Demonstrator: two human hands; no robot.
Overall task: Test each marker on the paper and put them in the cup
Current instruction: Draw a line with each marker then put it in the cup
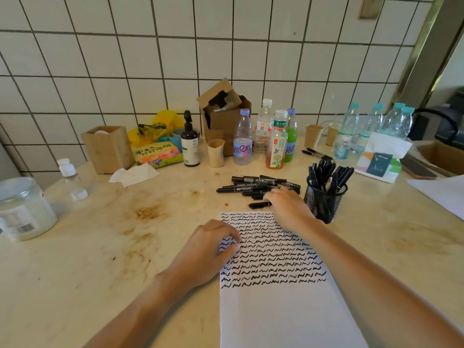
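A white sheet of paper (283, 310) lies in front of me, its upper half covered with rows of black squiggles. My left hand (208, 247) rests on the paper's left edge, fingers curled, holding nothing. My right hand (286, 207) is just beyond the paper's top edge, fingers closed on a black marker (259, 204) that lies on the table. Behind it is a loose pile of black markers (256, 185). A black mesh cup (324, 202) to the right of my right hand holds several markers upright.
Several bottles (276, 139), a cardboard box (223, 114), a wooden box (108, 149) and paper cups (216, 153) line the tiled wall. A large jar (23, 209) stands at the left. A tissue pack (381, 159), phone (418, 168) and water bottles (376, 126) sit at the right.
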